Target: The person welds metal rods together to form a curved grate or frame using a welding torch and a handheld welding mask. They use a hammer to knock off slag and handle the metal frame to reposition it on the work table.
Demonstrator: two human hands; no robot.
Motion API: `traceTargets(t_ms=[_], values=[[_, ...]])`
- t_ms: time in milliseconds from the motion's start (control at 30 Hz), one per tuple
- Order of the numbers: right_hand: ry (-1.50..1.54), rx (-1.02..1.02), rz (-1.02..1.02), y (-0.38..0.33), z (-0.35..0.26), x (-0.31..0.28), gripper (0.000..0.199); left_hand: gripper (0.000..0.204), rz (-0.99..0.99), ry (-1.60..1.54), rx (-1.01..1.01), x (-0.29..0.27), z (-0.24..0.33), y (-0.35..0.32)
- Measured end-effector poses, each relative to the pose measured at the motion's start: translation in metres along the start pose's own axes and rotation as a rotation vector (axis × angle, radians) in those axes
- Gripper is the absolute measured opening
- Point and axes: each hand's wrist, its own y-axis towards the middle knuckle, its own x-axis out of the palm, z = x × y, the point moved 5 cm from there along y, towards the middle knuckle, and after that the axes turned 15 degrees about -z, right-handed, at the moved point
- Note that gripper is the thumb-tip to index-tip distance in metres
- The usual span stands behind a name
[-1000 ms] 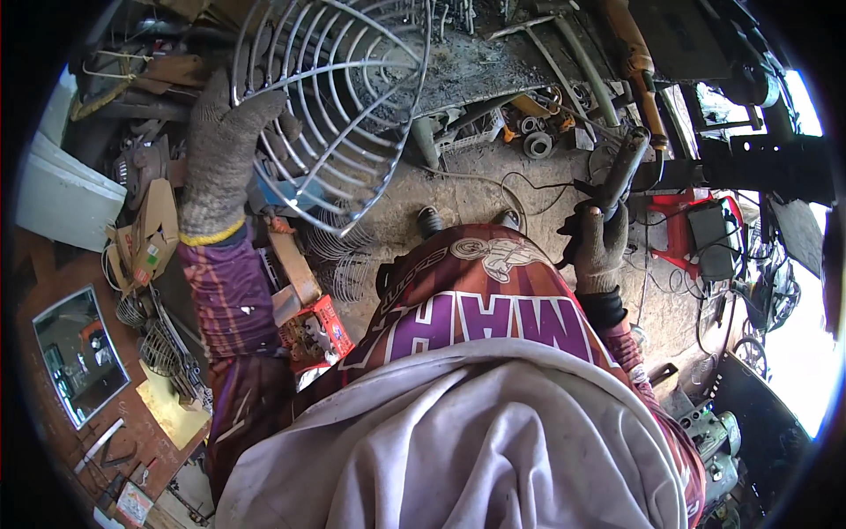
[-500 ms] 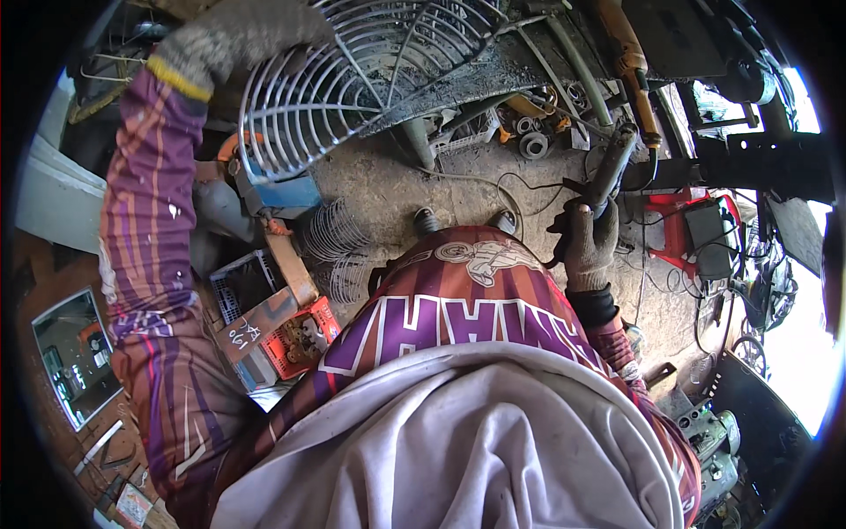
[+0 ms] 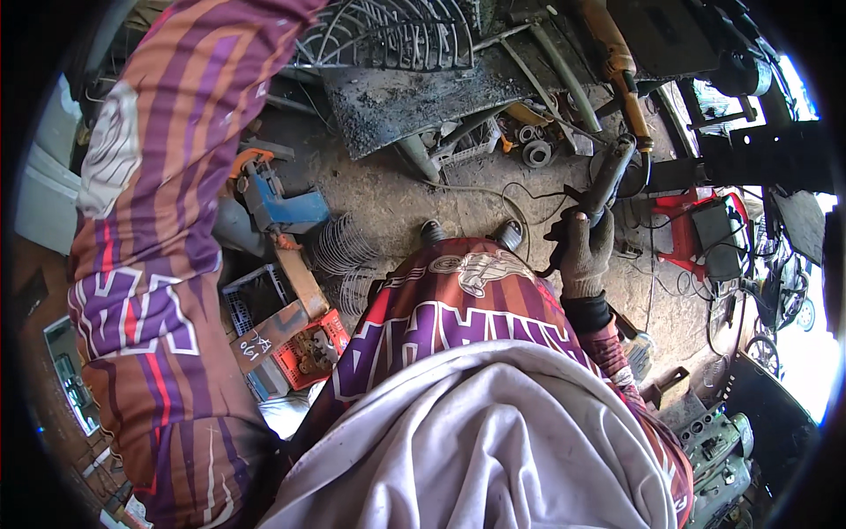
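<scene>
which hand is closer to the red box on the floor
Hard to settle. The right hand, gloved, grips a dark power tool off to the right of the red box. The left hand is out of view beyond the top edge; only its sleeve passes above the box.

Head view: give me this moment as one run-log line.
right hand: gloved, gripping angle grinder | left hand: out of view, sleeve raised | wire fan guard: at top edge | ground: blue tool, red crate
</scene>
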Motion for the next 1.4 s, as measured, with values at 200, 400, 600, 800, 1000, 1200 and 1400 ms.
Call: traceTargets(t_ms=[200, 400, 600, 800, 1000, 1200, 1400], values=[[-0.018, -0.004, 0.026, 0.001, -0.001, -0.011, 0.039, 0.045, 0.016, 0.091, -0.108, 0.009, 0.005, 0.041], [0.004, 0.014, 0.034, 0.004, -0.002, -0.015, 0.037, 0.042, 0.033, 0.138, -0.169, 0.015, 0.008, 0.053], [-0.006, 0.012, -0.019, 0.011, -0.007, -0.01, 0.035, 0.038, 0.059, 0.148, -0.217, 0.017, 0.009, 0.058], [-0.012, -0.002, -0.034, 0.011, -0.007, -0.01, 0.037, 0.035, 0.117, 0.153, -0.25, 0.015, 0.009, 0.061], [0.005, -0.022, -0.023, 0.01, -0.008, -0.009, 0.039, 0.032, 0.241, 0.209, -0.301, 0.011, 0.006, 0.066], [-0.037, -0.031, 0.022, 0.006, -0.005, -0.009, 0.036, 0.033, 0.695, 0.341, -0.224, 0.004, 0.024, 0.02], [-0.024, -0.024, 0.035, 0.005, -0.007, -0.004, 0.03, 0.04, 1.141, -0.039, 0.118, 0.061, 0.032, -0.017]])
